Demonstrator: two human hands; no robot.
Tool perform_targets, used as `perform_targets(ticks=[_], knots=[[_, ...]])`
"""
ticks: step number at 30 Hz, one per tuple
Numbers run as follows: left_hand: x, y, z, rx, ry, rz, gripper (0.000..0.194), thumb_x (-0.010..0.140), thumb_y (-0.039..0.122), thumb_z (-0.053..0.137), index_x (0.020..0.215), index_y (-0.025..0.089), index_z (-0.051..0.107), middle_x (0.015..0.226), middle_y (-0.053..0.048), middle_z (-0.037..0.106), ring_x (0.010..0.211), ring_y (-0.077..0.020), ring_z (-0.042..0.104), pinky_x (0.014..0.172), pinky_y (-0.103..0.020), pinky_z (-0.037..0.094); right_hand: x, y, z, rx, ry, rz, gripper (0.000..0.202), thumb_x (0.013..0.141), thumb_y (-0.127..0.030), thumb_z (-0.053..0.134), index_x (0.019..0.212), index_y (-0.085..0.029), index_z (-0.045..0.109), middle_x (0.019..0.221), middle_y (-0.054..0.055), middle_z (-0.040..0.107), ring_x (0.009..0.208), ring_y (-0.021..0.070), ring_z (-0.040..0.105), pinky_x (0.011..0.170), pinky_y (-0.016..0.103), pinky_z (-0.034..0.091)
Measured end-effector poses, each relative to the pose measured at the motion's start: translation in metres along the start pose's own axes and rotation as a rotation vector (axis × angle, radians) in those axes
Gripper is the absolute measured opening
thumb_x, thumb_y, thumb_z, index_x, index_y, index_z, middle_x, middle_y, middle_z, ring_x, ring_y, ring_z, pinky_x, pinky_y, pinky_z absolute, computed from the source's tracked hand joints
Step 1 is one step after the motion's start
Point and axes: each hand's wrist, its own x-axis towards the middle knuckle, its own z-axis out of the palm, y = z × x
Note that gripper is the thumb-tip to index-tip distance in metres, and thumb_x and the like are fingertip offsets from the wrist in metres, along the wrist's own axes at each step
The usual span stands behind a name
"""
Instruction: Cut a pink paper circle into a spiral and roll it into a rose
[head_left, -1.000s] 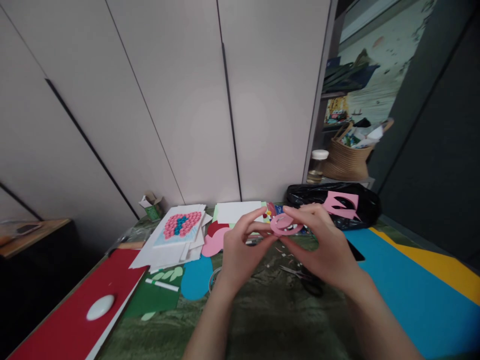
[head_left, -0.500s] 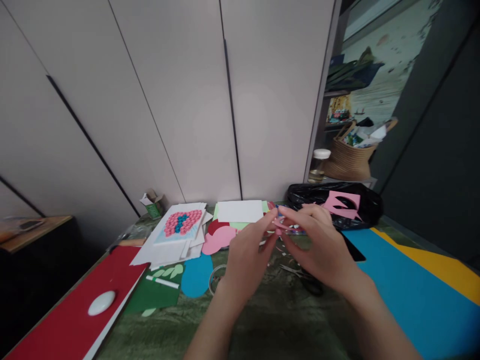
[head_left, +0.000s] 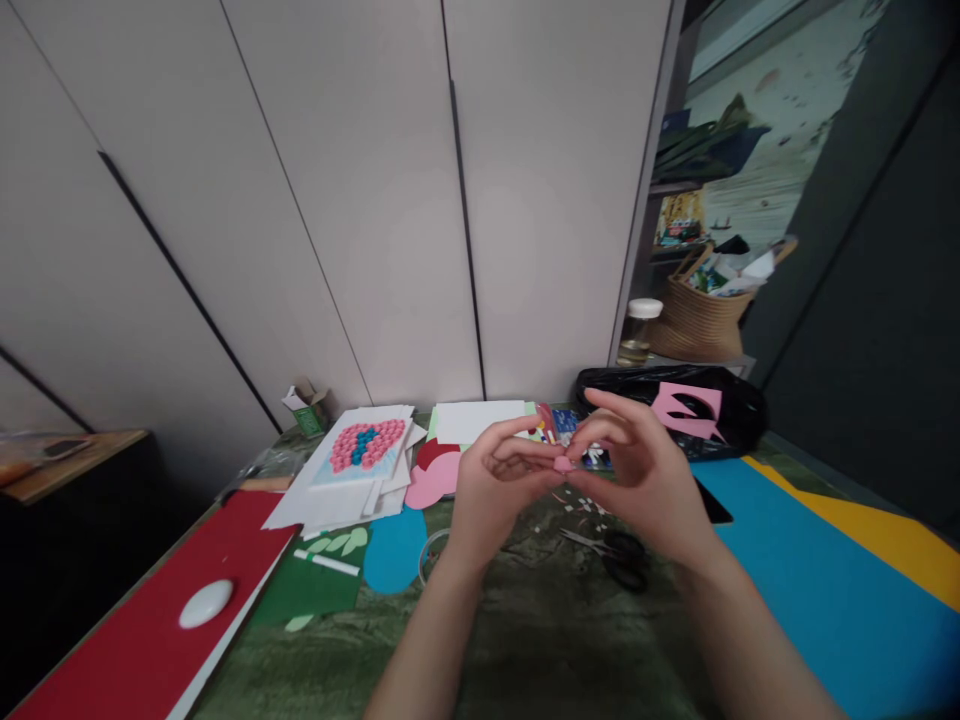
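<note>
A small pink rolled piece of paper (head_left: 562, 464) is held in the air between the fingertips of both hands, above the table. My left hand (head_left: 495, 490) pinches it from the left with thumb and fingers. From the right, my right hand (head_left: 645, 480) grips it between thumb and bent fingers, one finger raised. Below the right hand lie black-handled scissors (head_left: 611, 555), their blades pointing left. Tiny paper scraps (head_left: 583, 510) are scattered behind them. A clear round dish (head_left: 433, 558) is partly hidden by my left wrist.
A picture of pink and blue dots (head_left: 365, 447) lies on white sheets at left. Nearby are red card (head_left: 150, 650), a white oval object (head_left: 206, 604), green paper (head_left: 311, 590) and a green-and-white stick (head_left: 327, 562). Blue card (head_left: 817, 580) and a black bag (head_left: 622, 385) lie right.
The pink paper showed a loose loop between raised fingertips before; now it is a compact little roll. Both hands' fingers have shifted, and the right hand's index finger has lifted.
</note>
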Motion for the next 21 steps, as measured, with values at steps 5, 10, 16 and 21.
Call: perform_targets(ticks=[5,10,16,21], knots=[[0.007,-0.007,-0.003,-0.024,0.079,-0.096,0.046,0.060,0.013,0.079,0.102,0.017,0.060,0.079,-0.003,0.074,0.078,-0.0153,0.069,0.075,-0.027,0.056,0.003,0.005,0.004,0.024,0.006,0.152,0.058,0.076,-0.017,0.066,0.128,-0.027,0.042,0.082,0.000,0.065,0.085,0.0169,0.063,0.089,0.042,0.048],[0.008,-0.008,-0.006,0.075,0.098,-0.061,0.044,0.064,0.016,0.077,0.104,0.018,0.059,0.082,-0.003,0.073,0.081,-0.0158,0.069,0.072,-0.026,0.056,0.003,0.011,0.006,0.009,-0.012,0.213,0.054,0.079,-0.018,0.063,0.128,-0.027,0.042,0.089,0.002,0.064,0.095,0.0180,0.062,0.091,0.040,0.049],[0.004,-0.005,-0.009,0.599,0.162,0.253,0.038,0.075,0.016,0.067,0.111,0.022,0.057,0.087,-0.002,0.073,0.080,-0.0135,0.068,0.078,-0.028,0.054,0.004,0.011,0.004,-0.464,0.093,-0.016,0.053,0.077,-0.015,0.064,0.125,-0.026,0.047,0.109,0.007,0.063,0.102,0.0213,0.059,0.089,0.040,0.049],[-0.001,-0.001,-0.007,0.959,0.145,0.484,0.042,0.082,0.016,0.059,0.122,0.027,0.051,0.104,-0.002,0.070,0.089,-0.0145,0.067,0.079,-0.028,0.054,0.005,0.009,0.006,-0.824,0.080,-0.359,0.023,0.076,-0.017,0.065,0.098,-0.024,0.064,0.102,0.006,0.065,0.097,0.0237,0.056,0.086,0.044,0.045]])
